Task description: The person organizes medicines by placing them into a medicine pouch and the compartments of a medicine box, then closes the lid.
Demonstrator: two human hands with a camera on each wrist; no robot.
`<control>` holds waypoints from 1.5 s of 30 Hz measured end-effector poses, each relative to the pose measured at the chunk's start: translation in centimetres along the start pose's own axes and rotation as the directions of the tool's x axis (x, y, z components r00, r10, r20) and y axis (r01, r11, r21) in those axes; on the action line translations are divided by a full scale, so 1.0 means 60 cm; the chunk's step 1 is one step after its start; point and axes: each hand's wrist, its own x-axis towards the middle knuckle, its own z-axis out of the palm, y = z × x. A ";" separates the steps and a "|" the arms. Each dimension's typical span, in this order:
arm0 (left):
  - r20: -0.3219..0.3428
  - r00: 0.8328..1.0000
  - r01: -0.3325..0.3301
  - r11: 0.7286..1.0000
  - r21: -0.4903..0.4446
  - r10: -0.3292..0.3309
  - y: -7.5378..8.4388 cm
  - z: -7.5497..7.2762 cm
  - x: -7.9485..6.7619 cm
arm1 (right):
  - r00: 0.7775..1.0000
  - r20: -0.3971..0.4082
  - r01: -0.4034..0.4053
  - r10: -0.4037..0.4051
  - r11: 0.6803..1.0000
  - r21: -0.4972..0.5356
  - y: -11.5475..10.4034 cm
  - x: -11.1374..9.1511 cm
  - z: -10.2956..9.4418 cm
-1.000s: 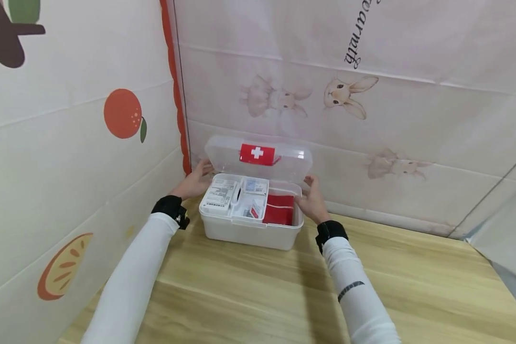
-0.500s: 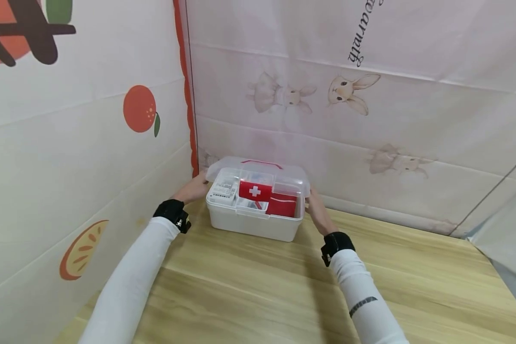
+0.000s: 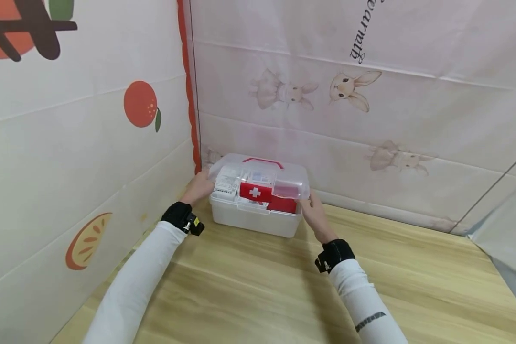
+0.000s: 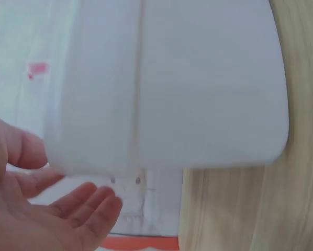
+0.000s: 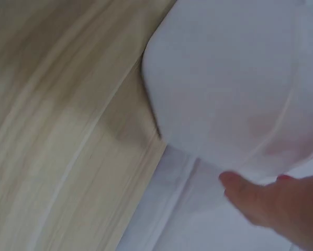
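A white first-aid box [image 3: 253, 220] stands on the table against the back wall. Its clear lid [image 3: 294, 177] is tilted low over it, front edge a little above the box rim. On the lid are a red handle [image 3: 264, 161] and a red latch [image 3: 254, 192] with a white cross. At the lid's left end, my left hand [image 3: 199, 187] holds the edge between thumb and index finger; the other fingers are spread in the left wrist view. My right hand [image 3: 316, 216] holds the lid's right front corner. White packets [image 3: 226, 185] and a red pouch [image 3: 284, 204] lie inside.
The wood-grain table [image 3: 249, 286] runs forward and to the right of the box. A printed cloth wall [image 3: 90, 143] rises close on the left, and a rabbit-print cloth [image 3: 413, 110] hangs right behind the box.
The lid has swung forward and down from standing upright behind the box to lying low over its contents. Both hands have followed its ends; the camera view has shifted slightly.
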 end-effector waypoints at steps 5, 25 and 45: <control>-0.074 0.997 0.029 0.999 -0.018 -0.030 0.019 0.013 -0.012 | 0.996 -0.095 -0.016 -0.003 0.980 -0.198 -0.019 -0.021 0.028; -0.175 0.981 -0.078 0.997 0.021 0.080 0.036 0.073 -0.052 | 0.982 -0.162 0.027 -0.098 0.919 -0.393 -0.026 -0.056 0.100; -0.164 0.985 -0.043 0.999 0.015 0.045 0.053 0.069 -0.083 | 0.967 -0.219 0.086 -0.129 0.977 -0.197 -0.039 -0.071 0.107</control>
